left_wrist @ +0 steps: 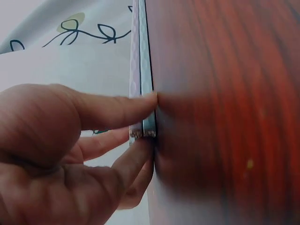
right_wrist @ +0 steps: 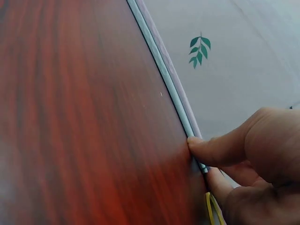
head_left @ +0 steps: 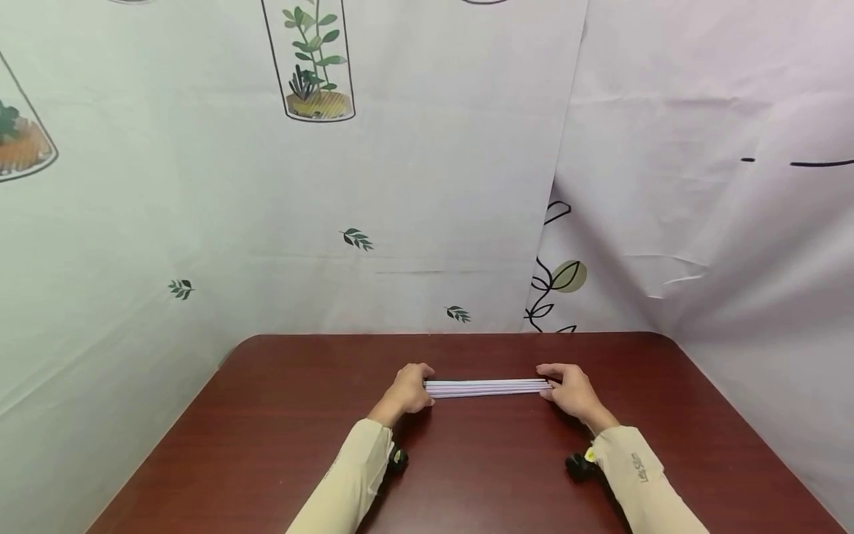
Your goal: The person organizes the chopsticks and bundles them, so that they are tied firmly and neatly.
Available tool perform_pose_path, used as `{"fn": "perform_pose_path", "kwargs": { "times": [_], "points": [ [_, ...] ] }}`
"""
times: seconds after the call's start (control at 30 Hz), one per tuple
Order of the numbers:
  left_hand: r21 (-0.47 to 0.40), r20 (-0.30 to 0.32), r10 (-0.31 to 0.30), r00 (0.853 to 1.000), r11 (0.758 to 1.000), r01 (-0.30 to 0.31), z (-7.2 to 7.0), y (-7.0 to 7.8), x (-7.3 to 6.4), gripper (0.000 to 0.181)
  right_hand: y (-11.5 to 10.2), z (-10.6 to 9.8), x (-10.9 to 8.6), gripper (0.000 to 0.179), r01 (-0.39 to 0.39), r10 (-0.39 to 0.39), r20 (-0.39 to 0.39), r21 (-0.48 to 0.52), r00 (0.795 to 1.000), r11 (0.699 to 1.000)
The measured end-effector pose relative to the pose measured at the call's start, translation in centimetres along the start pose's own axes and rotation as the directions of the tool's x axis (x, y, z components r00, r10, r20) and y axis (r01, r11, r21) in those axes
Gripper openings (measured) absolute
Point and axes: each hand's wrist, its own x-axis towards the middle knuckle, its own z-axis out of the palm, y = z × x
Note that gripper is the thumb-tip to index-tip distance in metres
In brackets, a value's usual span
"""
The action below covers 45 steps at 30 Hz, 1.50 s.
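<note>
A flat bundle of long thin pale strips (head_left: 485, 388), white, lilac and light blue, lies crosswise on the table. My left hand (head_left: 410, 389) holds its left end. In the left wrist view, the thumb of my left hand (left_wrist: 61, 154) lies across the strips (left_wrist: 146, 56), and fingers touch their rough, brownish end. At the other end, my right hand (head_left: 572, 389) pinches the bundle. The right wrist view has that right hand (right_wrist: 262, 159) with its thumb on the strips (right_wrist: 166, 70) and a finger by the tip. Other fingers are partly hidden.
The dark red wooden table (head_left: 300, 430) has rounded far corners. Pale cloth (head_left: 434, 185) with printed plants hangs behind it and at both sides. Small black devices sit at the left wrist (head_left: 397, 461) and right wrist (head_left: 579, 467). A thin yellow loop (right_wrist: 212, 208) shows below the right fingers.
</note>
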Motion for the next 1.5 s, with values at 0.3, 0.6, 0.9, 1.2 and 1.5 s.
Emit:
{"fn": "perform_pose_path", "kwargs": {
  "times": [0.3,0.6,0.9,1.2,1.5],
  "points": [
    [0.041,-0.019,-0.016,1.000,0.999,0.017,-0.2,0.4,-0.1,0.028,0.5,-0.1,0.2,0.032,0.052,-0.052,0.003,0.037,0.999,0.998],
    [0.053,0.061,-0.005,0.998,0.999,0.002,0.1,0.2,-0.3,0.026,1.0,-0.2,0.1,0.020,0.099,-0.096,0.040,-0.087,0.995,0.991],
    [0.012,0.136,0.032,0.990,0.999,-0.034,0.1,0.3,-0.5,0.026,1.0,-0.2,0.1,0.020,0.143,-0.135,0.070,-0.115,0.988,0.983],
    [0.029,0.168,0.051,0.984,0.998,-0.057,0.3,0.0,-0.5,0.027,1.0,-0.4,0.0,0.018,0.174,-0.157,0.134,-0.125,0.979,0.977],
    [0.065,0.190,0.043,0.981,0.996,-0.057,0.3,0.1,-0.3,0.027,1.1,-0.6,0.0,0.016,0.191,-0.173,0.161,-0.108,0.972,0.975]
  ]
}}
